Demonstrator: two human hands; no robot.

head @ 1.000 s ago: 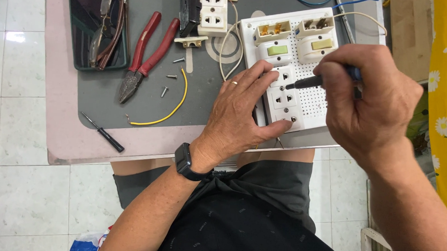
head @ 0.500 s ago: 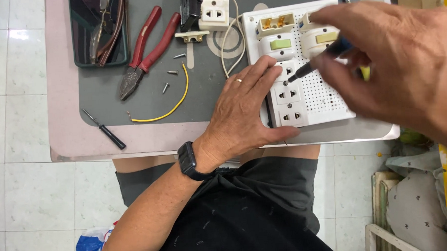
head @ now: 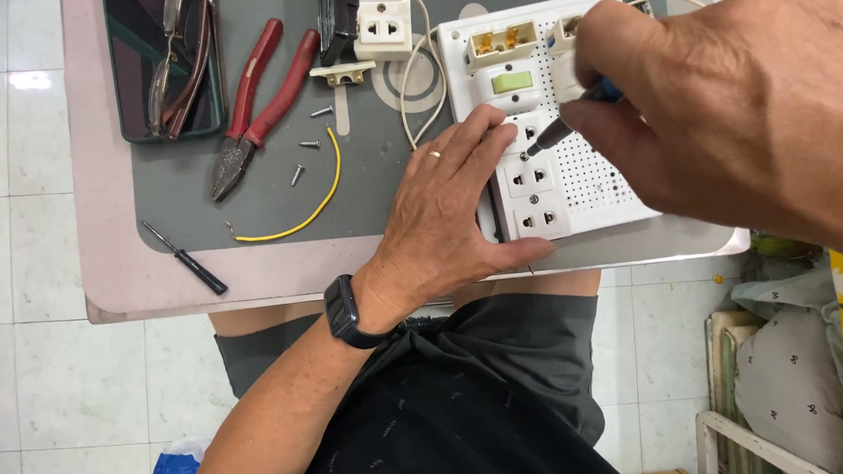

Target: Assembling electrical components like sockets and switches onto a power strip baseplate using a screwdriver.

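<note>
A white perforated electrical board (head: 597, 179) with sockets and switch blocks lies on the grey mat at the table's right. My left hand (head: 449, 213), with a ring and a black wristwatch, presses flat on the board's left edge beside the lower sockets (head: 535, 197). My right hand (head: 725, 105) is close to the camera and grips a screwdriver (head: 567, 120) with a blue handle. Its dark tip rests on a screw at the top of the socket block, next to my left fingertips.
Red-handled pliers (head: 253, 103) lie on the grey mat (head: 252, 205), with loose screws (head: 308, 143) and a bent yellow wire (head: 299, 213) nearby. A small black screwdriver (head: 187, 260) sits at the table's front edge. A dark tray (head: 168, 64) holds spectacles. A loose white socket (head: 383, 23) lies behind.
My right hand has risen toward the camera and shifted up and left, bringing the screwdriver tip from the board's middle to a screw near my left fingertips. The left hand stays on the board.
</note>
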